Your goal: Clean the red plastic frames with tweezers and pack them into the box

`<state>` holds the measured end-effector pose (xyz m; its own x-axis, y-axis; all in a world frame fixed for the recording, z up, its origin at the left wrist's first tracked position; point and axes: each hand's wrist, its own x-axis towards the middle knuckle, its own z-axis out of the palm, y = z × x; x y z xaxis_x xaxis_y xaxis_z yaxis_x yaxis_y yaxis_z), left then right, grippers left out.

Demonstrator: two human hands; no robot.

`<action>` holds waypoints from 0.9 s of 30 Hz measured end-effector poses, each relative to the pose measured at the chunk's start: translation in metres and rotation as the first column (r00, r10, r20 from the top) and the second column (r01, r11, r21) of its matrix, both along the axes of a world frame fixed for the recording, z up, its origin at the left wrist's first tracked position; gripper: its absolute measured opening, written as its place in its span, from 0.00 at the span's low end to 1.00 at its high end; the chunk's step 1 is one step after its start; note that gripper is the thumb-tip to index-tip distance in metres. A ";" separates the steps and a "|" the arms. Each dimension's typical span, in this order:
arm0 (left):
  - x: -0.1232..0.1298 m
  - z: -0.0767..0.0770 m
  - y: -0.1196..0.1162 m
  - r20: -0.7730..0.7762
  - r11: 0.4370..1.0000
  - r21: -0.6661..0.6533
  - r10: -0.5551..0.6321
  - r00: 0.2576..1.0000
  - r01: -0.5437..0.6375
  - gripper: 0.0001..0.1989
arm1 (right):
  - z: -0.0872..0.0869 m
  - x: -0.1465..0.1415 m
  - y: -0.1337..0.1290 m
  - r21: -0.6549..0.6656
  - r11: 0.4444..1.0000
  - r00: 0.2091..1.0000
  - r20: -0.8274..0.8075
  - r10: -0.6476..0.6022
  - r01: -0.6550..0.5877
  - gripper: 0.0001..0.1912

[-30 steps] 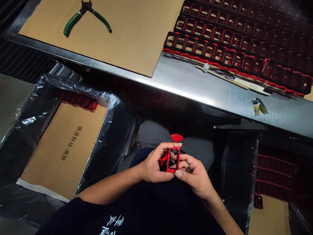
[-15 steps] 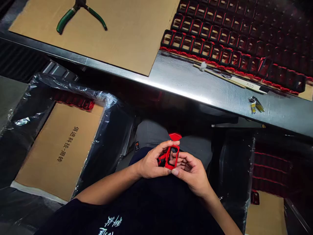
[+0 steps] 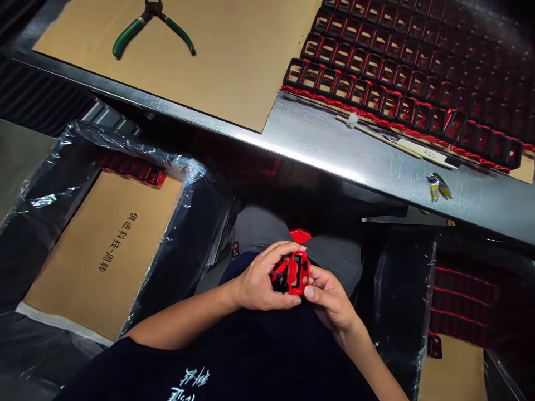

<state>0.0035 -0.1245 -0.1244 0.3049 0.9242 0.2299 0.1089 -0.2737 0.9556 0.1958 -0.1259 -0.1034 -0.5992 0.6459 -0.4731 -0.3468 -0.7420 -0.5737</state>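
Above my lap, both hands have hold of a small red-and-black plastic frame (image 3: 297, 274). My left hand (image 3: 265, 277) wraps it from the left, with the thumb below and the fingers over the top. My right hand (image 3: 332, 295) pinches its lower right edge between thumb and fingers; some of those fingertips are hidden behind the frame. Red and black parts also show inside the left palm, and I cannot tell whether they belong to the same piece. Just beyond the left fingers a flat red shape (image 3: 300, 236) rests near my lap.
Rows of similar black-and-red frames (image 3: 359, 92) stand on the metal bench (image 3: 301, 133). Green-handled pliers (image 3: 154, 11) lie on cardboard (image 3: 225, 67). A cotton-tipped stick (image 3: 382, 139), a marker (image 3: 428, 153) and a yellow-handled tool (image 3: 438, 189) lie near its edge. Plastic-lined bins flank me, the left one holding cardboard (image 3: 96, 256).
The frame has been turned in my hands, so a different, more solid red side faces up. My right fingers have drawn out of its opening. The view has shifted slightly.
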 end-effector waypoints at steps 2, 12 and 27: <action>0.000 0.003 0.002 -0.019 0.999 0.040 0.019 1.000 -0.019 0.43 | -0.002 -0.001 0.000 0.007 1.000 1.000 -0.018 0.016 -0.016 0.21; -0.131 0.029 0.036 -0.361 0.559 -0.225 0.713 0.601 -0.798 0.34 | -0.023 0.011 0.006 -0.052 0.999 0.962 0.274 0.013 0.002 0.23; -0.271 -0.034 0.109 -0.880 0.088 -0.355 0.305 0.364 -0.931 0.18 | -0.042 0.009 0.003 -0.033 0.994 0.891 0.446 -0.083 0.109 0.27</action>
